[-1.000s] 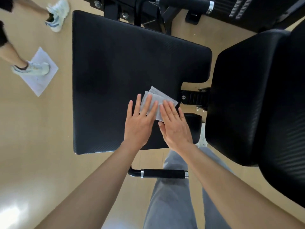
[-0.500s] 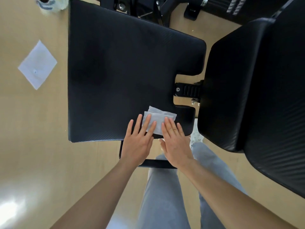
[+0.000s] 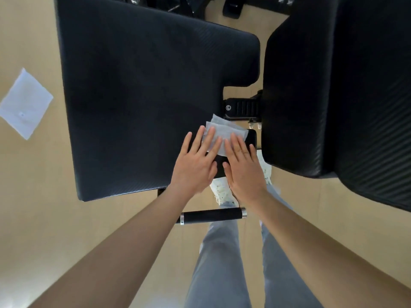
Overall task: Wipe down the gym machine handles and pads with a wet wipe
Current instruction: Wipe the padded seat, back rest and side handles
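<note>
A folded white wet wipe (image 3: 224, 129) lies on the near right corner of the black seat pad (image 3: 142, 90). My left hand (image 3: 195, 163) and my right hand (image 3: 243, 167) lie side by side with straight fingers, their fingertips pressing the wipe flat onto the pad. A second black pad, the backrest (image 3: 329, 90), stands to the right. Below the seat, a black handle (image 3: 212, 215) with chrome ends sticks out above my legs.
A white square sheet (image 3: 24, 103) lies on the tan floor at the left. The black hinge bracket (image 3: 242, 107) joins the two pads. Dark machine frame parts (image 3: 189, 5) show at the top. My grey trousers and white shoes are under the handle.
Both hands drew the wipe back toward the pad's near edge, then pushed it forward and right again to the notch corner. The other person's feet have left the view.
</note>
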The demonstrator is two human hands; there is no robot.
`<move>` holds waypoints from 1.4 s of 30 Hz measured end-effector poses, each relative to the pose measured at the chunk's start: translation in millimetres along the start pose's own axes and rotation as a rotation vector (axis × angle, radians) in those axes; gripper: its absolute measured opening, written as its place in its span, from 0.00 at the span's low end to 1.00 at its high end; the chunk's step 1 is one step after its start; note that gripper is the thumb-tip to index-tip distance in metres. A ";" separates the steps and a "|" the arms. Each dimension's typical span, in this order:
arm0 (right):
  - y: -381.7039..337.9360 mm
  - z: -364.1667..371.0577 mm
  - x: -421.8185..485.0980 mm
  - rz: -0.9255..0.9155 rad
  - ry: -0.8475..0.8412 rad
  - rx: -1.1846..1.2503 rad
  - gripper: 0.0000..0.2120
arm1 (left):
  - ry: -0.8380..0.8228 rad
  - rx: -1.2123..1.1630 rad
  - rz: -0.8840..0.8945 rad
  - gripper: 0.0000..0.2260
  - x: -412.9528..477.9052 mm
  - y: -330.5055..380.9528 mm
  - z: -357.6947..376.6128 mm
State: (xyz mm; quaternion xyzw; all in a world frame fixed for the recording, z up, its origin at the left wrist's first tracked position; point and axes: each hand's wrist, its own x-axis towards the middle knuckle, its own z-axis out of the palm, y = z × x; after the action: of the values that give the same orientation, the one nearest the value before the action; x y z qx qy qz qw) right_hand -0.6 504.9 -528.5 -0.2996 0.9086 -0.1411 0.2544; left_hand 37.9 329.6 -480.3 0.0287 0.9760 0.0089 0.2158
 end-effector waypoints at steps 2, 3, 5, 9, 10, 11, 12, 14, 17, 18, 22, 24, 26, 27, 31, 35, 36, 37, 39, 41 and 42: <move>8.6 6.9 -15.2 0.047 0.004 -0.028 0.28 | -0.006 -0.003 0.063 0.29 -2.1 13.2 5.7; 10.0 9.2 -23.2 0.064 -0.001 -0.032 0.28 | -0.008 -0.005 0.092 0.29 -5.5 18.1 8.8; 7.1 14.5 -39.5 0.078 -0.011 -0.032 0.28 | -0.008 -0.005 0.135 0.29 -15.7 22.8 14.0; -15.5 19.9 -54.2 0.081 0.003 0.069 0.29 | -0.013 0.021 0.180 0.28 -38.4 11.1 16.8; -21.7 20.5 -52.2 0.078 0.020 0.110 0.28 | -0.007 0.031 0.175 0.28 -42.5 5.7 16.3; -26.8 20.9 -47.6 0.073 0.039 0.149 0.28 | 0.000 0.038 0.162 0.27 -44.9 0.4 15.9; -30.2 20.1 -41.1 0.071 0.052 0.176 0.28 | 0.007 0.042 0.144 0.27 -45.4 -4.0 15.1; -32.9 17.7 -25.6 0.074 0.070 0.182 0.28 | 0.022 0.044 0.108 0.27 -40.2 -10.0 12.7; -25.2 14.9 -7.8 0.090 0.067 0.140 0.28 | 0.034 0.038 0.082 0.27 -18.6 -10.2 7.8; -20.1 13.8 -5.2 0.102 0.058 0.130 0.27 | 0.035 0.030 0.082 0.27 -9.9 -7.9 6.4; -1.2 14.1 -16.0 0.169 0.060 0.100 0.28 | 0.013 0.007 0.142 0.27 6.2 10.0 9.1; 2.8 16.5 -31.9 0.190 0.070 0.097 0.28 | 0.006 -0.001 0.181 0.27 -2.4 18.3 15.1; 1.0 21.1 -49.2 0.176 0.055 0.101 0.28 | 0.013 -0.014 0.203 0.27 -19.0 21.7 20.5; -2.2 23.9 -55.9 0.161 0.039 0.105 0.28 | 0.016 -0.014 0.203 0.27 -28.2 21.0 22.5; -24.2 29.9 -59.7 0.071 0.048 0.108 0.26 | 0.032 0.005 0.147 0.28 -63.3 8.4 26.7; -46.1 27.4 -41.9 -0.080 0.055 0.116 0.25 | 0.064 0.050 0.041 0.29 -87.2 -17.8 23.2; -50.8 25.4 -34.1 -0.111 0.053 0.113 0.26 | 0.070 0.068 0.005 0.29 -89.4 -26.2 20.6; -55.7 22.6 -24.1 -0.136 0.053 0.110 0.26 | 0.077 0.084 -0.037 0.28 -89.4 -34.5 17.1; -66.3 13.9 1.2 -0.178 0.073 0.105 0.27 | 0.087 0.114 -0.123 0.28 -81.4 -49.9 7.5; -76.3 1.1 31.1 -0.205 0.102 0.086 0.27 | 0.098 0.140 -0.204 0.28 -64.4 -64.3 -3.1; -79.9 -6.4 46.7 -0.207 0.111 0.084 0.28 | 0.115 0.145 -0.244 0.28 -54.3 -71.5 -8.5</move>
State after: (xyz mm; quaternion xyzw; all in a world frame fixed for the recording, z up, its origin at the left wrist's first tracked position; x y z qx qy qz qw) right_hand 1.4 414.4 -508.2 -0.3727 0.8789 -0.2208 0.2000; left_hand 79.8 254.9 -451.9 -0.0754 0.9811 -0.0861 0.1563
